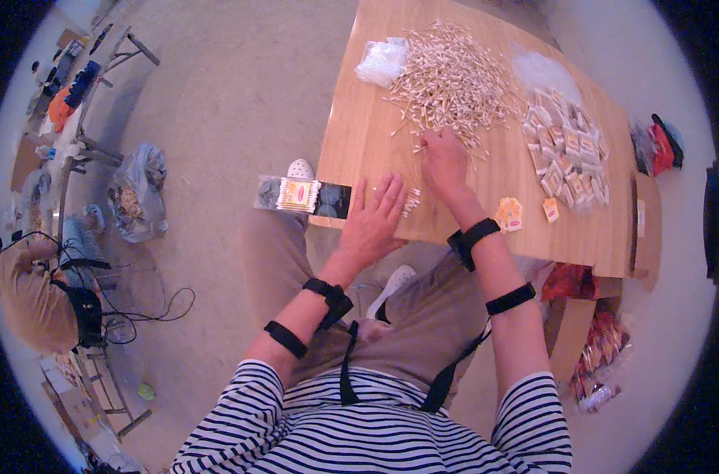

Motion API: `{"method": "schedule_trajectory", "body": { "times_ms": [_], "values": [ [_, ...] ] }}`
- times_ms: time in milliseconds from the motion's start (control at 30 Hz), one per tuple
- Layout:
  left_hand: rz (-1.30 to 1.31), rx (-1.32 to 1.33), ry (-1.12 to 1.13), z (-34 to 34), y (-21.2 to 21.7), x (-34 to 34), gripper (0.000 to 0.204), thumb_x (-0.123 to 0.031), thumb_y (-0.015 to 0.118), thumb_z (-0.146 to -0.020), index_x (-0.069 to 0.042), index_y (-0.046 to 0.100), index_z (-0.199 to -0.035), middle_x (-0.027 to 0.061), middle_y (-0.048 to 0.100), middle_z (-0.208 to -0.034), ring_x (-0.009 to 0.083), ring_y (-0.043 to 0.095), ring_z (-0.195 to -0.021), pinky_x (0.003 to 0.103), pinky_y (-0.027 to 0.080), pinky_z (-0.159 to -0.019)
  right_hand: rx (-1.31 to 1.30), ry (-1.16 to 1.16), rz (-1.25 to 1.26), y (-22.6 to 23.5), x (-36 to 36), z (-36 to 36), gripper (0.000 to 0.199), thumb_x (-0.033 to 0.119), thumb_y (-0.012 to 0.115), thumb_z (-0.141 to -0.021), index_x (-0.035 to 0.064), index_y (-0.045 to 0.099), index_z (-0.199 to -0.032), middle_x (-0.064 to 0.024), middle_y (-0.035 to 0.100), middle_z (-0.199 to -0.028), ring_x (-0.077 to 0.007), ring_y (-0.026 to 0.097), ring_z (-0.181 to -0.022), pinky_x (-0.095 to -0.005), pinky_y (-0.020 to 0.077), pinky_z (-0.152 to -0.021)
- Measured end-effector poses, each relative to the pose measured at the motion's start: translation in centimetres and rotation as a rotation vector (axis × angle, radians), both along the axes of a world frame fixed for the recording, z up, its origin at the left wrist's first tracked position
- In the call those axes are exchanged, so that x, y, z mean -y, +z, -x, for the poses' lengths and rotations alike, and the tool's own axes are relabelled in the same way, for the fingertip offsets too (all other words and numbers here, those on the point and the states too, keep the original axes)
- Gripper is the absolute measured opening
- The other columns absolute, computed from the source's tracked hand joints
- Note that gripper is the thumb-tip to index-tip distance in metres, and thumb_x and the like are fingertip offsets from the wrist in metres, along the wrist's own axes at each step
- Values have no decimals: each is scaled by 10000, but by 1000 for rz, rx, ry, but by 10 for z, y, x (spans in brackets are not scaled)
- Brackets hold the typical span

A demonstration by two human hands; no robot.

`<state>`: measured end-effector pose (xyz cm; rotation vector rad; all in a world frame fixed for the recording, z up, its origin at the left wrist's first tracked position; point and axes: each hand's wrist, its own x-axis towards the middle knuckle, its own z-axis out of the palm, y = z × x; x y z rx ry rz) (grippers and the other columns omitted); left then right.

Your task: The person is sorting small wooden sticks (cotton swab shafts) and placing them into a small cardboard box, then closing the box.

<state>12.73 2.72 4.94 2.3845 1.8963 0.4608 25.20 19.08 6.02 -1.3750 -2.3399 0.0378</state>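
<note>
A large loose heap of cotton swabs point(454, 79) lies on the far part of the wooden table. At its near edge my right hand point(444, 160) is closed in a pinch on cotton swabs; how many is hidden by the fingers. My left hand point(373, 219) rests flat near the table's front left corner, fingers spread and palm down. Just right of its fingertips lies a small bunch of swabs point(411, 203). Left of that hand, a dark strip point(332, 201) sticks out past the table edge, with a yellow-and-white packet of swabs point(299, 195) on it.
Many small filled packets point(568, 150) are piled at the table's right, below clear plastic bags point(545, 75). Yellow printed cards point(509, 214) lie nearer me. Another plastic bag point(383, 63) sits left of the heap. A sack point(138, 197) stands on the floor, near a person seated at left.
</note>
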Motion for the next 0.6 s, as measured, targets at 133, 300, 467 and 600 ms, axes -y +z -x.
{"method": "schedule_trajectory", "body": {
  "times_ms": [133,300,467,600],
  "values": [
    [-13,-3,6,-1,-1,1,1049,-525,784,-630,-26,367,-1453,129,324,-1548,285,273,-1451,560,170,-1179,72,34,-19,-17,-21,-3,93,120,673,-774,73,674,-854,-144,589,-878,-347,623,-853,-465,515,-706],
    [-9,7,8,-3,0,1,1039,-523,782,-636,-29,369,-1451,128,338,-1539,284,283,-1446,557,173,-1179,-391,169,-86,-4,-58,-26,97,104,697,-763,63,673,-848,-119,638,-853,-259,620,-760,-380,494,-679],
    [-25,26,23,-3,-3,0,1030,-516,781,-645,-34,366,-1455,121,342,-1538,284,283,-1446,559,177,-1177,-876,-64,574,29,-57,-39,89,118,685,-810,39,681,-851,-26,653,-757,-122,587,-708,-286,463,-638],
    [-21,-12,15,-3,-4,2,1033,-516,782,-647,-35,361,-1458,114,337,-1542,281,275,-1451,559,172,-1178,-677,125,555,33,-33,-42,121,142,678,-802,26,682,-833,-50,657,-723,-144,594,-694,-308,476,-632]
  ]
}}
